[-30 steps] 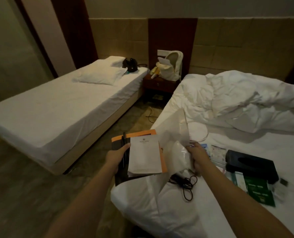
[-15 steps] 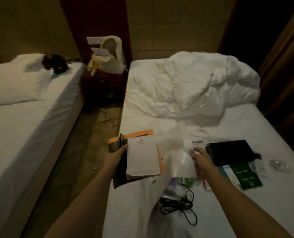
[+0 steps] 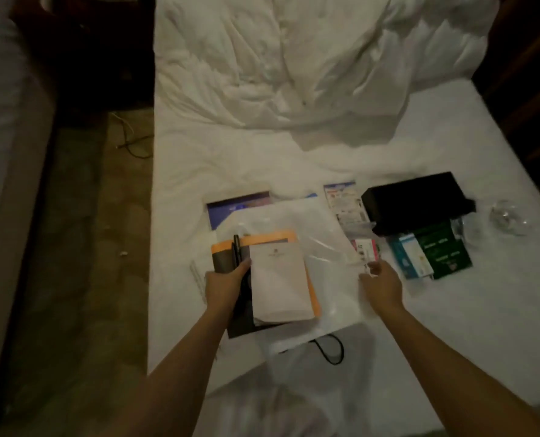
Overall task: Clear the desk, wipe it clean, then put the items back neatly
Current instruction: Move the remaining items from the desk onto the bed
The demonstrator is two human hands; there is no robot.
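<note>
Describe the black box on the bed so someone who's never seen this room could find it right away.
Start at the bed with the rumpled white duvet and look at the bare sheet below it. Items lie in a row there; the black box sits toward the right side, beyond the right hand. It is the only solid, raised dark block there, with flat green packets overlapping its near edge.

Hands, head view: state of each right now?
Left hand: gripping a stack, white notepad on top, pen alongside.
Right hand: pinching the edge of the clear plastic bag.
</note>
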